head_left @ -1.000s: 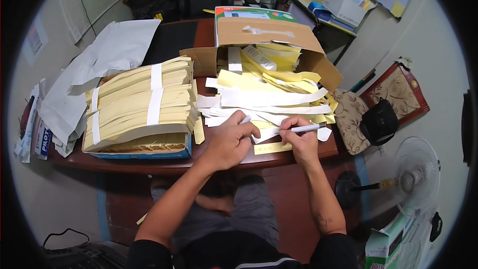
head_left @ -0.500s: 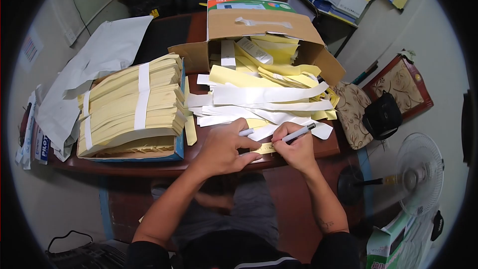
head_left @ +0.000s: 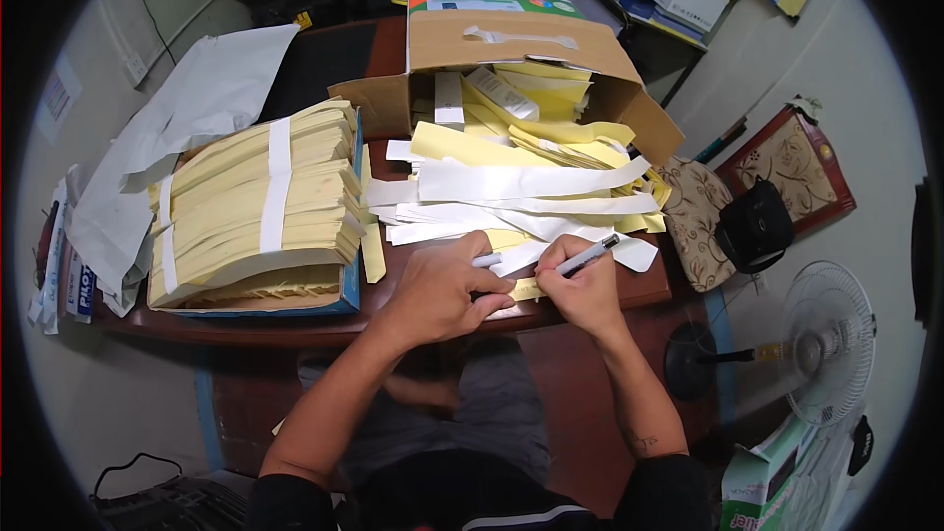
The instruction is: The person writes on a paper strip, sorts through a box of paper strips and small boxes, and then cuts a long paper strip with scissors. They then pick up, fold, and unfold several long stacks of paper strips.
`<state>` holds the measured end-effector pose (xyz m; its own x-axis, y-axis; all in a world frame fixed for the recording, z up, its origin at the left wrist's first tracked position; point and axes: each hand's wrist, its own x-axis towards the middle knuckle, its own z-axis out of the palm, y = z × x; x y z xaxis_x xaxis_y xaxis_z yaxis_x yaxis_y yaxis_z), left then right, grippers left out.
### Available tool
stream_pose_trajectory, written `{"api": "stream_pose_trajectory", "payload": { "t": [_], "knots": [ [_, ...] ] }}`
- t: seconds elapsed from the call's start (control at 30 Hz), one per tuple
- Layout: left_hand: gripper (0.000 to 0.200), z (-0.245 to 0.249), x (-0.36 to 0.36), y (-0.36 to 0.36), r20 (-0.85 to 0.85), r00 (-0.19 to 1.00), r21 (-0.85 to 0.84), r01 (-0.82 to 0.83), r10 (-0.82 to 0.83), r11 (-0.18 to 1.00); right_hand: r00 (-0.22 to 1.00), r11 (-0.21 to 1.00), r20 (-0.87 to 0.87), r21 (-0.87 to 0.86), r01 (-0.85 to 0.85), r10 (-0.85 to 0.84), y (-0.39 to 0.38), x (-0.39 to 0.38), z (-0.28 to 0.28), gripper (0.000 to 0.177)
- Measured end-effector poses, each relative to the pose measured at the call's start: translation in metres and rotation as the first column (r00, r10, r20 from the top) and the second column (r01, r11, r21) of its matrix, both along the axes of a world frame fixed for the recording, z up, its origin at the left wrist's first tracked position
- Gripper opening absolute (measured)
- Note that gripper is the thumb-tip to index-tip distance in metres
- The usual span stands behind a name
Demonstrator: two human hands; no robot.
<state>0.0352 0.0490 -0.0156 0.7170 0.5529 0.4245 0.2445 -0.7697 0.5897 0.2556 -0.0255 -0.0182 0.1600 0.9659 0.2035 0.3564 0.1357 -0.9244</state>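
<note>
My right hand [head_left: 582,285] is closed round a pen [head_left: 592,255], with its lower end down at a small yellow paper strip [head_left: 528,289] and its other end up to the right. Dark marks show on the strip, too small to read. Thumb and fingers of my left hand [head_left: 447,285] pinch the strip's left end at the desk's front edge. A short grey cylinder [head_left: 486,260], perhaps a pen cap, sticks out of the same hand. Just beyond both hands lie loose white paper strips [head_left: 521,184] and yellow strips [head_left: 462,146].
Left on the desk [head_left: 629,285] stands a blue-sided box [head_left: 352,280] packed with yellow strips under white bands. A cardboard box [head_left: 526,44] lies open towards me, strips spilling out. Grey-white paper [head_left: 197,88] covers the far left. A fan [head_left: 831,344] and chair [head_left: 688,211] stand right.
My right hand and the pen have shifted very slightly left along the strip. My left hand keeps its pinch, and the whole view has moved a little.
</note>
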Motion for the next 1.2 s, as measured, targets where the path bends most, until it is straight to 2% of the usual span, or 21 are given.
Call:
{"api": "stream_pose_trajectory", "payload": {
  "t": [0.3, 0.4, 0.5, 0.6, 0.7, 0.8, 0.9, 1.0, 1.1, 1.2],
  "knots": [
    [0.019, 0.000, 0.000, 0.001, -0.022, 1.000, -0.004, -0.004, 0.004, 1.000, 0.999, 1.000, 0.044, 0.011, 0.023, -0.023, 0.000, 0.001, -0.002, 0.011],
    [0.019, 0.000, 0.000, 0.000, -0.007, 1.000, -0.003, -0.007, 0.007, 1.000, 0.999, 0.999, 0.054, -0.051, 0.011, -0.008, -0.002, 0.000, 0.004, 0.013],
    [0.020, 0.000, 0.000, 0.000, -0.006, 1.000, -0.003, -0.006, 0.005, 1.000, 0.997, 0.998, -0.070, 0.063, -0.008, 0.012, 0.000, 0.001, -0.001, 0.014],
    [0.020, 0.002, 0.000, -0.001, 0.006, 1.000, -0.039, -0.007, 0.007, 0.999, 0.994, 0.997, -0.112, 0.071, -0.001, 0.009, 0.000, 0.002, -0.002, 0.014],
    [0.023, 0.004, -0.001, 0.000, -0.008, 1.000, -0.035, -0.003, 0.003, 0.999, 0.998, 0.998, -0.063, 0.059, 0.012, -0.008, 0.000, 0.001, -0.003, 0.014],
    [0.030, 0.013, -0.003, -0.003, 0.028, 1.000, -0.126, -0.008, 0.012, 0.992, 0.998, 0.997, -0.060, 0.077, 0.005, -0.001, 0.001, 0.002, -0.003, 0.013],
    [0.038, 0.021, -0.005, -0.003, 0.048, 0.999, -0.200, 0.000, 0.009, 0.980, 0.977, 0.992, -0.215, 0.126, 0.031, -0.003, 0.002, 0.000, -0.005, 0.012],
    [0.034, 0.013, -0.005, 0.001, 0.113, 0.994, -0.155, 0.014, 0.004, 0.988, 0.974, 0.996, -0.227, 0.089, 0.024, -0.003, 0.000, 0.001, -0.001, 0.009],
    [0.022, 0.012, -0.005, 0.000, 0.103, 0.993, -0.173, -0.040, 0.059, 0.984, 0.990, 0.990, -0.137, 0.141, -0.007, 0.026, 0.001, 0.001, -0.001, 0.007],
    [0.020, 0.010, -0.002, -0.002, 0.114, 0.983, -0.179, -0.123, 0.144, 0.976, 0.988, 0.998, -0.144, 0.034, -0.047, 0.052, -0.002, 0.004, 0.002, 0.009]
  ]
}}
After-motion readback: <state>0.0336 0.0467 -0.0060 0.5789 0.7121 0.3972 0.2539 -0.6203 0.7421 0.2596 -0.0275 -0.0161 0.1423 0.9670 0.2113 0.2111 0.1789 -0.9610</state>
